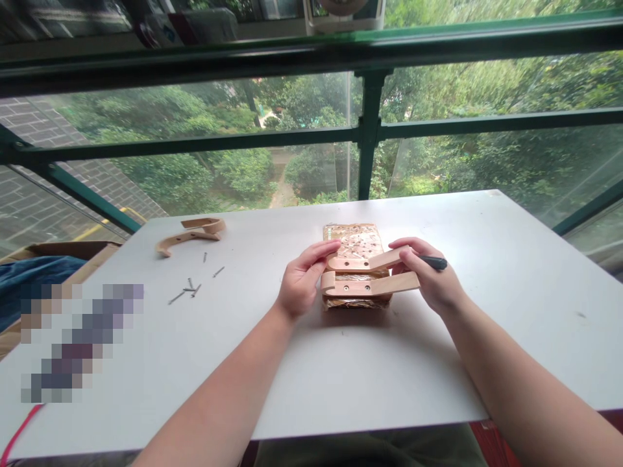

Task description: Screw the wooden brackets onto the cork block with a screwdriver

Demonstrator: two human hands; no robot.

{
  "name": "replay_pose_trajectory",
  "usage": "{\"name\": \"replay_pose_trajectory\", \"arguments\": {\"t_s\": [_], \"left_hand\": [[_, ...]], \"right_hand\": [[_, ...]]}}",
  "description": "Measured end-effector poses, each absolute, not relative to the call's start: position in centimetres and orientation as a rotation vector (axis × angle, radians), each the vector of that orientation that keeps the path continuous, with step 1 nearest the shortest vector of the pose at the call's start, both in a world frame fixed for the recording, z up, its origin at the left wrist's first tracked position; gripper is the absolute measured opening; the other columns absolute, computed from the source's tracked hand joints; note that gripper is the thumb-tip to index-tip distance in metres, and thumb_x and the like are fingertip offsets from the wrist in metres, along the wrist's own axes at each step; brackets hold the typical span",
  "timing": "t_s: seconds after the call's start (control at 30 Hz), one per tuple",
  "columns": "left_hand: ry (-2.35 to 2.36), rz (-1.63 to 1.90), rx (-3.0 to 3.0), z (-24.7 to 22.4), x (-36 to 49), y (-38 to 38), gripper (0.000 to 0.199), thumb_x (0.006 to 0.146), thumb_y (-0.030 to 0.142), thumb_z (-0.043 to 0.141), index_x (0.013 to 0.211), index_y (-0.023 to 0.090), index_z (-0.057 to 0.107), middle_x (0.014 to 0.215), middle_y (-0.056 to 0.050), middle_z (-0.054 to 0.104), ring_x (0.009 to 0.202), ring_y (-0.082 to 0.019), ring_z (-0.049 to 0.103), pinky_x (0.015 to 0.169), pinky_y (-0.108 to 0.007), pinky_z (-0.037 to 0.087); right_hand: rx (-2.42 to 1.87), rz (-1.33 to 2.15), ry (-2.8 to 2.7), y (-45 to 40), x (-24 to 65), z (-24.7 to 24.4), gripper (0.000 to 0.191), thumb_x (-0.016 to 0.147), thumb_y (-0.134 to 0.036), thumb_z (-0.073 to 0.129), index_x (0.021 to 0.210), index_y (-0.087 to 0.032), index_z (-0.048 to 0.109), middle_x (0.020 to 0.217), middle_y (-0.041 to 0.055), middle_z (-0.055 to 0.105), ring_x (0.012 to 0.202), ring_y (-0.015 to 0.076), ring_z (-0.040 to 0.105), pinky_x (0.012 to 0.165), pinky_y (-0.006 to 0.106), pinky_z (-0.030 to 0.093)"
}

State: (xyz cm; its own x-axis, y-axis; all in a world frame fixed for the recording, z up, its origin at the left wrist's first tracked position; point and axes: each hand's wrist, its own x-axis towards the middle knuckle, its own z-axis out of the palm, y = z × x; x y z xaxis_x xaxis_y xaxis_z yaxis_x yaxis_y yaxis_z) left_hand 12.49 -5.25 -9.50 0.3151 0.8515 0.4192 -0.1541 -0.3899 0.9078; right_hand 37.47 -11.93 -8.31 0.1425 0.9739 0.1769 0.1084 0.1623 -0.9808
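Two-handed hold on far wooden hook [357,264], set across taped block [353,239] parallel to near wooden hook [357,283]; likely for steadiness, its holes appearing unfilled. Screw heads in near wooden hook suggest fastening. Left hand [300,279]: thumb and fingers closed on curled end. Right hand [432,282]: pinching angled arm, black pen [439,263] tucked in same grip. Loose screws [188,289] at left, apparently within reach.
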Motion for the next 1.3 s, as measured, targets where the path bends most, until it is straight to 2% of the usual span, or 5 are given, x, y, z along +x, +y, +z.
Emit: {"name": "replay_pose_trajectory", "arguments": {"t_s": [0.4,0.6,0.8,0.97,1.3], "left_hand": [[0.653,1.294,1.599,-9.5,12.3,-5.2,0.031,0.084,0.016,0.056,0.104,0.024,0.078,0.121,-0.006,0.071,0.121,-0.024,0.062,0.111,-0.042,0.047],[0.66,1.32,1.663,-9.6,12.3,-5.3,0.031,0.088,0.017,0.056,0.109,0.024,0.076,0.124,-0.007,0.07,0.123,-0.023,0.061,0.113,-0.042,0.045],[0.627,1.44,1.614,-9.4,13.2,-4.9,0.024,0.088,0.019,0.064,0.108,0.024,0.076,0.13,-0.008,0.067,0.128,-0.024,0.059,0.114,-0.043,0.045],[0.628,1.477,1.566,-9.5,13.5,-4.1,0.02,0.085,0.023,0.07,0.103,0.022,0.076,0.127,-0.009,0.069,0.125,-0.025,0.062,0.112,-0.044,0.047],[0.69,1.526,1.51,-10.1,13.3,-3.3,0.018,0.084,0.023,0.071,0.102,0.02,0.076,0.124,-0.009,0.071,0.122,-0.025,0.064,0.113,-0.046,0.047]], "right_hand": [[-1.194,0.992,-1.243,-11.8,37.4,-8.2,0.029,0.091,-0.046,0.06,0.106,-0.022,0.065,0.078,0.0032,0.068,0.072,0.0173,0.061,0.065,0.028,0.043],[-1.222,0.96,-1.268,-12.1,37.5,-8.1,0.029,0.091,-0.047,0.059,0.104,-0.022,0.065,0.08,0.0038,0.069,0.074,0.0182,0.063,0.065,0.028,0.045],[-1.205,0.84,-1.292,-11.3,37.6,-7.2,0.03,0.091,-0.043,0.061,0.112,-0.021,0.065,0.071,0.0014,0.068,0.064,0.0163,0.063,0.065,0.03,0.048],[-1.135,0.801,-1.234,-10.6,37.6,-7.4,0.036,0.089,-0.045,0.063,0.117,-0.022,0.063,0.079,0.0031,0.071,0.059,0.0141,0.061,0.057,0.029,0.047],[-1.114,0.903,-1.217,-10.8,37.8,-7.8,0.041,0.089,-0.045,0.064,0.122,-0.02,0.062,0.085,0.0056,0.074,0.061,0.0146,0.064,0.064,0.032,0.052]]}}
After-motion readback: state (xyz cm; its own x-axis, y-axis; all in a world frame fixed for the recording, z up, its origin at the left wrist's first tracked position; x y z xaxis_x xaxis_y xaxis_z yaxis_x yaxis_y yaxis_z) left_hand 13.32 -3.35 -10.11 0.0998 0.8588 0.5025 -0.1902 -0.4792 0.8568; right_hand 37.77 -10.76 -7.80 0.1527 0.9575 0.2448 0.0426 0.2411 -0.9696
